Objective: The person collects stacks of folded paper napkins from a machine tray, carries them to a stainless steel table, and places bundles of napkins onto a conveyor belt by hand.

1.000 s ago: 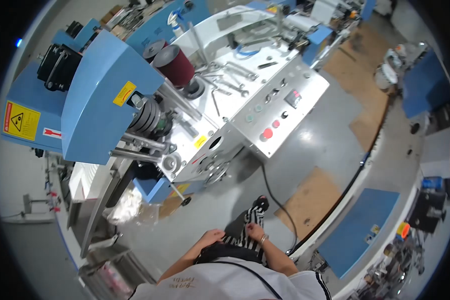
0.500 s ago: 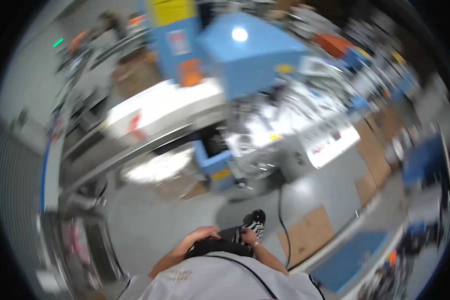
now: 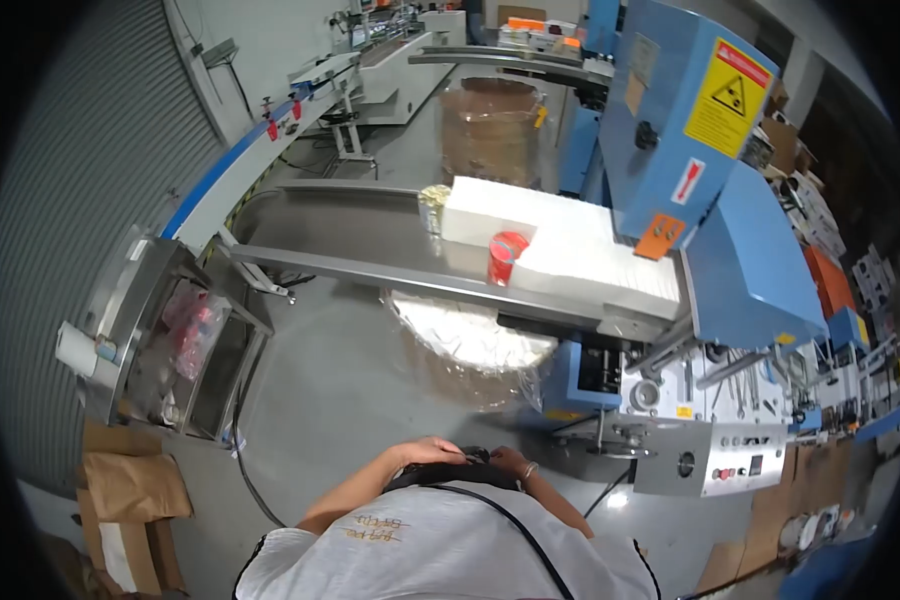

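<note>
My left hand [image 3: 432, 452] rests at the front of my waist, by a dark waist garment [image 3: 450, 474]. Its fingers are bent inward and their tips are hard to make out. Across from it, at the right side of the waist, is my right hand [image 3: 511, 463], with a bracelet on the wrist. Its fingers curl down, and whether they grip anything is too small to tell. A small dark thing [image 3: 478, 454] shows between the two hands.
Ahead runs a metal trough [image 3: 360, 222] bearing white stacks [image 3: 580, 240], a red cup [image 3: 505, 257] and a patterned cup [image 3: 433, 207]. A blue machine [image 3: 670, 120] stands right, above a control panel [image 3: 740, 462]. A steel cart [image 3: 250, 330] and cardboard box [image 3: 135, 500] are left.
The view has swung left, bringing the trough, cups and cart into clear sight while the control panel moved to the lower right. Both hands remain at the waist.
</note>
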The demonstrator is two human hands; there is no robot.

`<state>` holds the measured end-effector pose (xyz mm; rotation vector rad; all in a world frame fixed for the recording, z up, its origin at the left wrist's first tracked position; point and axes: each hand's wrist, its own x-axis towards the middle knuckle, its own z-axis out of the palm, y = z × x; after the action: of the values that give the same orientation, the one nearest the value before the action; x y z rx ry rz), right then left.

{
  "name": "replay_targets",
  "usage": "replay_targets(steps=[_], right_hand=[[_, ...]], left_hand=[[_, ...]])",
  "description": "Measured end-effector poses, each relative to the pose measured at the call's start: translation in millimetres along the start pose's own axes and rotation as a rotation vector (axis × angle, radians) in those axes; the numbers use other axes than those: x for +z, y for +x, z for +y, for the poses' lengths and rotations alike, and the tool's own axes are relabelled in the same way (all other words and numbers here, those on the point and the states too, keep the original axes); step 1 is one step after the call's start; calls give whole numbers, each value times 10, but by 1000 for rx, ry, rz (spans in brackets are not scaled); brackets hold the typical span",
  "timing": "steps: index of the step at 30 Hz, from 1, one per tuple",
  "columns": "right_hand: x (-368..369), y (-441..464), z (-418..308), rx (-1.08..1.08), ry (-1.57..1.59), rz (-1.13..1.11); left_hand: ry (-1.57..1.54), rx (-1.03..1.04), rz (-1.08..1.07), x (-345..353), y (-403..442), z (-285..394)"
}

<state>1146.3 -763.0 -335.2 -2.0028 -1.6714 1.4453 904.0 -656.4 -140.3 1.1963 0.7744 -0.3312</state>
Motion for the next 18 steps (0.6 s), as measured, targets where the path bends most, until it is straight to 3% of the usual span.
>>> replay_targets(steps=[3,6,9,12,15,18], right_hand=[[-25,605,-76,-148,-94,-80],[-251,846,-322,-170,31,-124],[-585,866,-768,-232,44,-175],[-767,910,-1107,-156,329,-316],[-790,1220,-1118,-215,350,-450],[-807,1500,-961,-436,418,-388]], left_hand=[[64,53,114,-96,-113,339],[-73,205,182,-324,168,219],[12,204,164,-686,352,177],[-295,73,76,-1034,286,361],[19,178,104,-1340,361,420],[389,274,45,-1715,327,841]])
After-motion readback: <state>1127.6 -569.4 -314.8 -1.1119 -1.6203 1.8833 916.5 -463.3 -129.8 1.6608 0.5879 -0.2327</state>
